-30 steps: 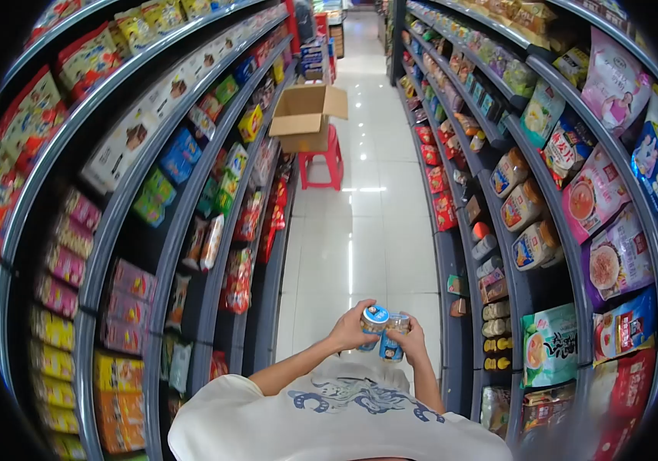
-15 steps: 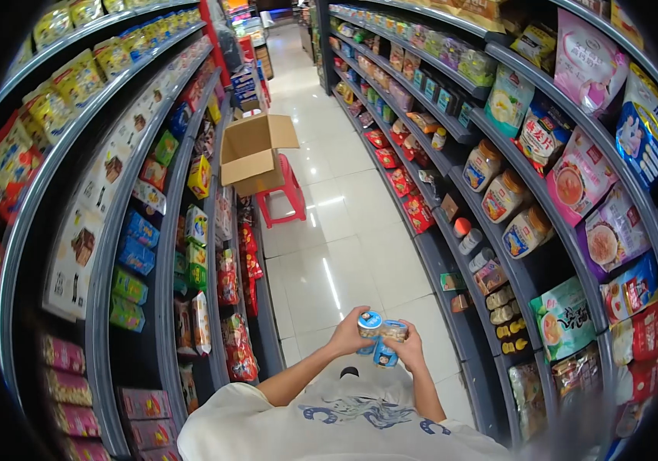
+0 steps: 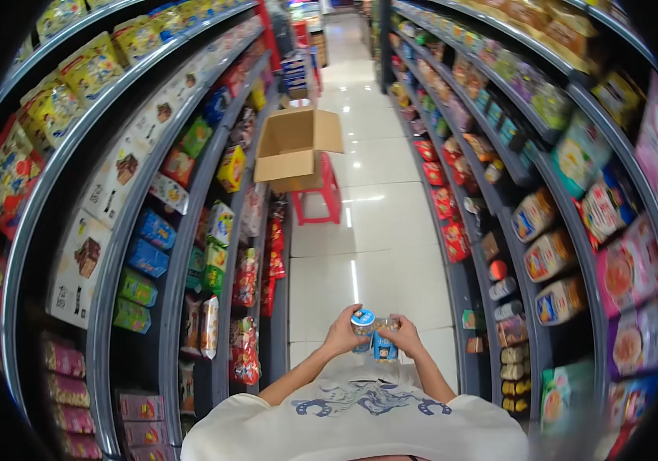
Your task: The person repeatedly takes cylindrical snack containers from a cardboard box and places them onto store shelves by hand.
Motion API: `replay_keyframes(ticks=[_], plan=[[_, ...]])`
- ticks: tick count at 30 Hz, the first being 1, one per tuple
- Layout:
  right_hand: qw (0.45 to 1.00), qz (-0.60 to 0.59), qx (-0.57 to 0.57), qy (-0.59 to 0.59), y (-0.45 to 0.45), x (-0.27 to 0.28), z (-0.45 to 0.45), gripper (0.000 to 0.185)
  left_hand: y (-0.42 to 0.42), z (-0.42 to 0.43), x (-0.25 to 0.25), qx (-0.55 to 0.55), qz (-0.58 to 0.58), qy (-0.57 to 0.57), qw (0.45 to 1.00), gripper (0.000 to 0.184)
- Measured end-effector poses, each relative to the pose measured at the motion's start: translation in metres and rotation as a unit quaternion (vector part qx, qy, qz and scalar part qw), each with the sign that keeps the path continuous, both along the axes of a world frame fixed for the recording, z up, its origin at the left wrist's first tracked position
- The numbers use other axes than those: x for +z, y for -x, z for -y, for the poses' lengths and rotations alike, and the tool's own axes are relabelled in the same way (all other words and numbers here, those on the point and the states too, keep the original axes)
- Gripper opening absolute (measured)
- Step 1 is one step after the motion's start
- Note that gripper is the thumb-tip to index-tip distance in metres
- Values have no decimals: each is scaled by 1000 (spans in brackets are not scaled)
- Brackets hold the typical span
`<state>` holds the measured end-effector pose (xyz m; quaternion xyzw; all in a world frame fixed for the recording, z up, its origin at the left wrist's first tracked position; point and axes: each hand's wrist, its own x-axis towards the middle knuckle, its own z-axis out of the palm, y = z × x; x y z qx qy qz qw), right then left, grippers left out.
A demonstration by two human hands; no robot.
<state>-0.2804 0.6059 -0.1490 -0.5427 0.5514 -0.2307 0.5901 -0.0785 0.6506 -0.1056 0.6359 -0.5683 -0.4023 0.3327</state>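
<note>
My left hand (image 3: 342,332) is wrapped round a clear jar with a blue lid (image 3: 362,318), held upright in front of my white shirt. Beside it, my right hand (image 3: 404,336) grips a second jar with a blue label (image 3: 383,346). The two jars are side by side, close together, and their contents look small and pale. Both hands are low in the middle of the view, over the tiled floor.
An open cardboard box (image 3: 289,165) rests on a red stool (image 3: 329,196) at the aisle's left side. Shelves of packaged snacks (image 3: 138,265) line the left; shelves with bags and jars (image 3: 550,257) line the right. The tiled floor (image 3: 371,230) runs between them.
The view swung to one side and then partly back, and the box and stool now look nearer than at first. Both hands keep hold of the jars.
</note>
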Motion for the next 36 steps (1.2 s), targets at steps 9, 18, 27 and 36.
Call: replay_keyframes(ticks=[9, 18, 27, 36], plan=[[969, -40, 220, 103, -76, 24, 145, 83, -38, 65, 14, 207, 2, 10, 978, 84], [958, -29, 283, 29, -99, 10, 213, 80, -54, 124, 3, 274, -9, -6, 962, 84], [980, -84, 179, 37, -115, -21, 307, 79, -104, 263, -22, 164, -12, 2, 986, 82], [993, -113, -17, 36, -151, 16, 395, 80, -155, 416, 11, -63, 8, 18, 998, 80]])
